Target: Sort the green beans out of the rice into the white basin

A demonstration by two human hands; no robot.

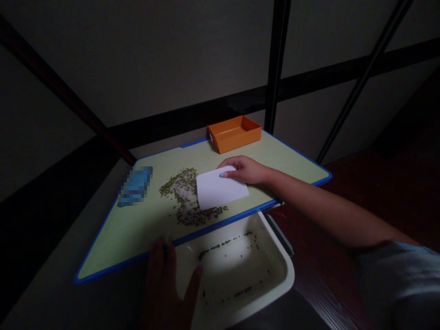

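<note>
My right hand [245, 168] grips a white card [220, 189] by its top edge and holds it against the pale green, blue-edged table top [137, 229]. The card's left and lower edges touch a scatter of small green beans [182, 195]. My left hand [168, 279] is below the table's front edge, its fingers curled on the rim of a white tray [271, 243] that holds a few of the same beans. The tray sits under the table's front edge.
An orange open box [234, 133] stands at the table's far edge. A blurred blue object [135, 185] lies on the left of the table. Dark posts and a grey wall rise behind. A dark wooden floor lies to the right.
</note>
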